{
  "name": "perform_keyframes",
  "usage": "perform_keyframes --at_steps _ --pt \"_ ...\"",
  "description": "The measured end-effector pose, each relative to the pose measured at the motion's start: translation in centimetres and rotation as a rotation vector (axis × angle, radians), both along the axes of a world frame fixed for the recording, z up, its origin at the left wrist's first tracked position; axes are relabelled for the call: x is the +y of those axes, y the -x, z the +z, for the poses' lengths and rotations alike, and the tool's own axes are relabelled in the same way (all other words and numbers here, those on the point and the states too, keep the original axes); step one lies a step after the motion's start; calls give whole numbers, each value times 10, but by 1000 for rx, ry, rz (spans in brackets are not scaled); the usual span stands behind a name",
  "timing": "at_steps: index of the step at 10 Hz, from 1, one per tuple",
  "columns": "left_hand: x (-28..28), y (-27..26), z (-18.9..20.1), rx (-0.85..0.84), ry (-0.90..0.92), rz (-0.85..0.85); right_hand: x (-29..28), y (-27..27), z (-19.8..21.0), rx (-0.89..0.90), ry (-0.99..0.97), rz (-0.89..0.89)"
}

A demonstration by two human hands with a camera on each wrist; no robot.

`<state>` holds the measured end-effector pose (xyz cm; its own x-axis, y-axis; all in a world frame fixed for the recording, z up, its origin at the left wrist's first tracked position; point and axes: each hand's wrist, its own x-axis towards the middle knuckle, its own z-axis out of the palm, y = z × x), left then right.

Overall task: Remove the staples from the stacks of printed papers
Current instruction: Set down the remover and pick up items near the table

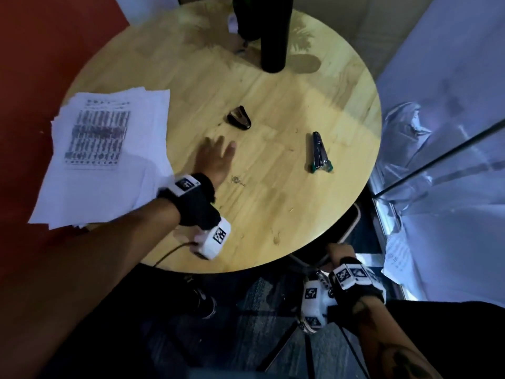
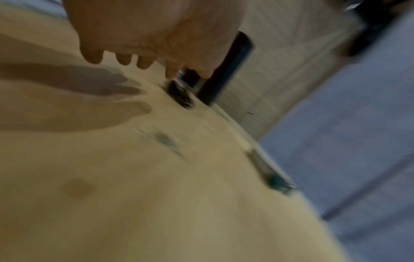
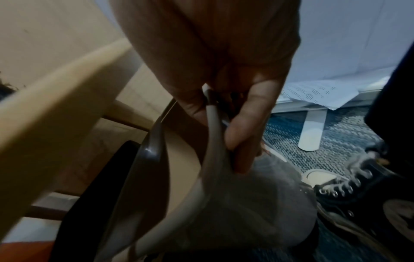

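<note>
**Papers at the table's left edge, tools loose in the middle**

The papers [image 1: 106, 157] lie in a fanned stack at the left of the head view, a printed grid on the top sheet, their lower left corner hanging out past the rim of the round wooden table [image 1: 273, 214]. The black staple remover [image 1: 239, 118] sits near the frame's centre, apart from the stack, with bare wood all round it. To its right, well apart, lies the stapler [image 1: 320, 153], metal with green ends, closer to the table's right edge. A few loose staples [image 1: 237, 180] lie scattered on the wood just below the left hand.

The left hand [image 1: 216, 157] is low over the tabletop between the stack and the remover, fingers straight and slightly spread, holding nothing; in the left wrist view its fingertips [image 2: 143, 63] point toward the blurred remover [image 2: 180, 94], short of touching it.

The right hand [image 3: 224, 99] is below the table's lower right rim, thumb and fingers pinching the thin rim of a pale bin [image 3: 212, 159] with a clear liner. In the head view that hand [image 1: 340, 251] shows only in part.

At the top of the head view a dark column [image 1: 273, 31] stands on the table. More printed sheets [image 1: 396, 255] lie on the floor at the right.
</note>
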<state>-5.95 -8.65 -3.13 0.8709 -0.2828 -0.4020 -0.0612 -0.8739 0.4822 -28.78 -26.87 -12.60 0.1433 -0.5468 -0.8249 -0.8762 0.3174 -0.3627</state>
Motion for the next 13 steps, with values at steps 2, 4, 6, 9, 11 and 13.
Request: perform_keyframes --at_steps 2,4,6,9,11,13 --pt "34 10 -14 108 -188 33 22 13 31 -53 -66 3" --pt "-1 65 -23 99 -244 -288 27 27 34 -74 -30 -35" --pt "2 86 -15 93 -213 -606 24 33 44 -97 -85 -44" --pt "-40 -8 -2 133 -254 -601 25 29 36 -15 -54 63" --pt "-35 44 -7 70 -382 -937 26 29 40 -1 -49 109" --pt "-44 36 9 24 -212 -893 31 24 41 3 15 163"
